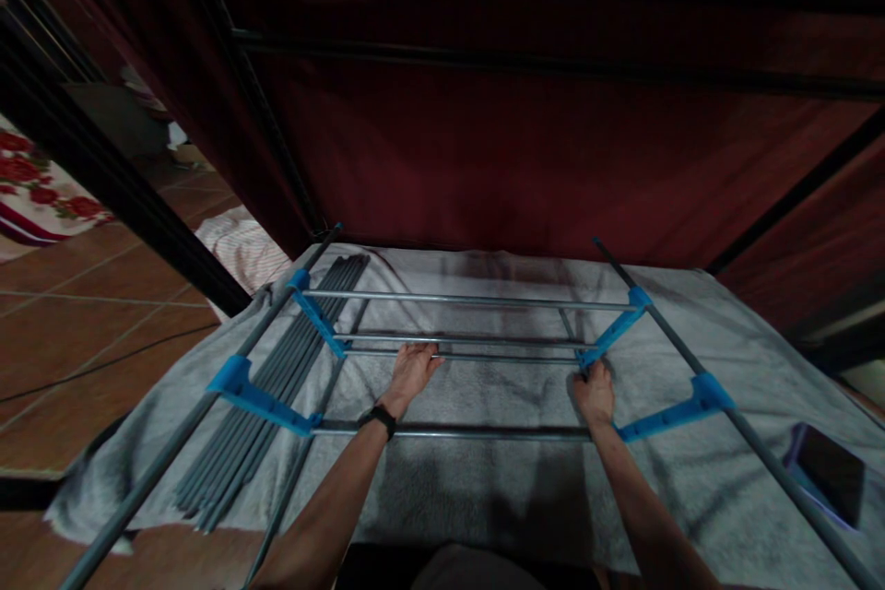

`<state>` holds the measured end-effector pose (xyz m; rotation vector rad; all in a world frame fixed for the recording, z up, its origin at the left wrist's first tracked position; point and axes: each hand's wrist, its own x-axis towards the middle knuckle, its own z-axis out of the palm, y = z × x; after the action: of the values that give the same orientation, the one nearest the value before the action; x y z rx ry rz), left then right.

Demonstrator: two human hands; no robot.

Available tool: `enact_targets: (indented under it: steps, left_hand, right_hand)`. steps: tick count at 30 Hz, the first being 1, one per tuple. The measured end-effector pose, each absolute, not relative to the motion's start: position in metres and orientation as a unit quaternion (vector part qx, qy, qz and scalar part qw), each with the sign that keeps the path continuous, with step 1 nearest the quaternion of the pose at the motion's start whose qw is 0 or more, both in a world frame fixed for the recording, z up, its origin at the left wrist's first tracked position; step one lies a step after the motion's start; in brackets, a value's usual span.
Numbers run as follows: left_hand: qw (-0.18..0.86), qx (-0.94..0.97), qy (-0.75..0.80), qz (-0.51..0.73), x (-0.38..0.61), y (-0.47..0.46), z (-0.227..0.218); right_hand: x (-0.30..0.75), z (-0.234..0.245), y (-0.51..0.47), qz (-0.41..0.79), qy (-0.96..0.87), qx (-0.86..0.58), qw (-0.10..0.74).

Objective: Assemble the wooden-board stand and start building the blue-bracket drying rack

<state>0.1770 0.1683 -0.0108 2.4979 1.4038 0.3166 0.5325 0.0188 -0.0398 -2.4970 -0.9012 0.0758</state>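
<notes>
A frame of grey metal tubes joined by blue plastic brackets stands over a grey blanket [477, 498]. My left hand [413, 373], with a dark band on the wrist, is closed around a thin metal rod [498, 358] at the middle of the frame, fingers over it and thumb to the right. My right hand [595, 395] is closed at the lower end of the far right blue bracket [615, 332], where the rods meet it. Its fingertips are partly hidden. A nearer crossbar [484, 432] runs beneath both forearms between the left front bracket [259, 398] and right front bracket [674, 412].
Several loose grey tubes [277, 387] lie in a bundle on the blanket at left. A phone [828, 470] rests at the right. Dark red fabric [518, 166] with black bars rises behind. Tiled floor [89, 332] and a striped cloth [241, 253] show at left.
</notes>
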Motion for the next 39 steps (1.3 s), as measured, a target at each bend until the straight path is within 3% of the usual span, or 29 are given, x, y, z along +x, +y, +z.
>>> enact_targets:
  steps: [39]
  left_hand:
    - [0.122, 0.866, 0.474, 0.103, 0.1743, 0.1719, -0.0097]
  right_hand:
    - [0.5344, -0.0423, 0.0210, 0.029, -0.330, -0.917, 0.222]
